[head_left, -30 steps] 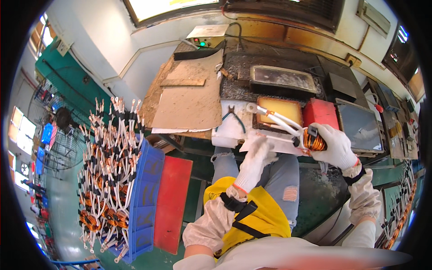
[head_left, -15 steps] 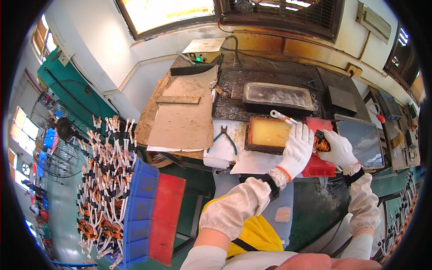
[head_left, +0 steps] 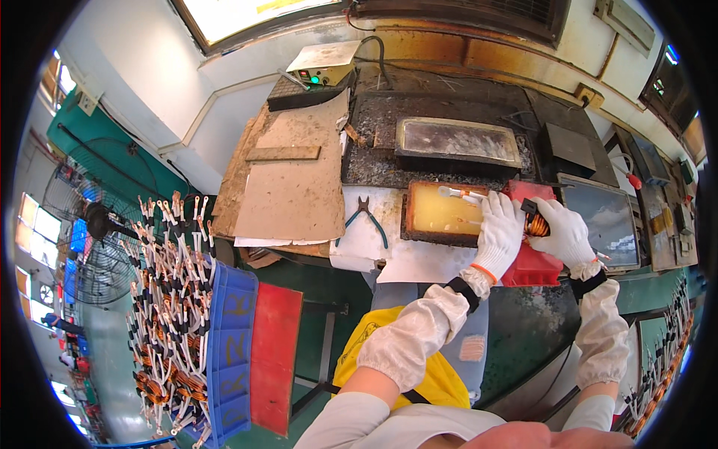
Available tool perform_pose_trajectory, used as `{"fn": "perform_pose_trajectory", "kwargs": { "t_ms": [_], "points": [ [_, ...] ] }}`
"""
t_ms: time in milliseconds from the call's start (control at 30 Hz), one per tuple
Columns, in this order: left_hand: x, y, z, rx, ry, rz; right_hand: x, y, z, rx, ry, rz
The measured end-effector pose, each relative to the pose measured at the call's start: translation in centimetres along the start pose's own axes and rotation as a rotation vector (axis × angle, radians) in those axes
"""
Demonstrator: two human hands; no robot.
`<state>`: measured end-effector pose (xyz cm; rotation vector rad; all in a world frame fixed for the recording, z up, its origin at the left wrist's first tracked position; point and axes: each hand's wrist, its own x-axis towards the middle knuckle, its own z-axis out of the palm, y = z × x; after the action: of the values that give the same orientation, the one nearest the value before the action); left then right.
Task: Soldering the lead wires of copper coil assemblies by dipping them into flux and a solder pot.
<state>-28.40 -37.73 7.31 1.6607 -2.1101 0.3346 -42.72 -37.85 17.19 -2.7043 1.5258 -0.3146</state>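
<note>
Evidently, the copper coil [head_left: 535, 225] was clamped by the right hand [head_left: 562, 232] over the red box [head_left: 529, 268], its leads [head_left: 463, 194] covered by the left hand [head_left: 499, 230], whose grip couldn't be told; steady, level support seemed advisable.

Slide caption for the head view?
Right hand holding a copper coil, left hand on its white leads, by a yellow-filled tray.
</note>
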Motion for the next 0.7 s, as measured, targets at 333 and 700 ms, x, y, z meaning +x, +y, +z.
{"fn": "perform_pose_trajectory", "kwargs": {
  "t_ms": [333, 700],
  "points": [
    [-0.34, -0.63, 0.27, -0.038, -0.01, 0.009, 0.29, -0.52, -0.27, -0.038, -0.018, 0.011],
    [-0.26, -0.94, 0.35, -0.137, -0.004, -0.022, 0.69, -0.86, -0.41, -0.055, -0.037, 0.01]
  ]
}}
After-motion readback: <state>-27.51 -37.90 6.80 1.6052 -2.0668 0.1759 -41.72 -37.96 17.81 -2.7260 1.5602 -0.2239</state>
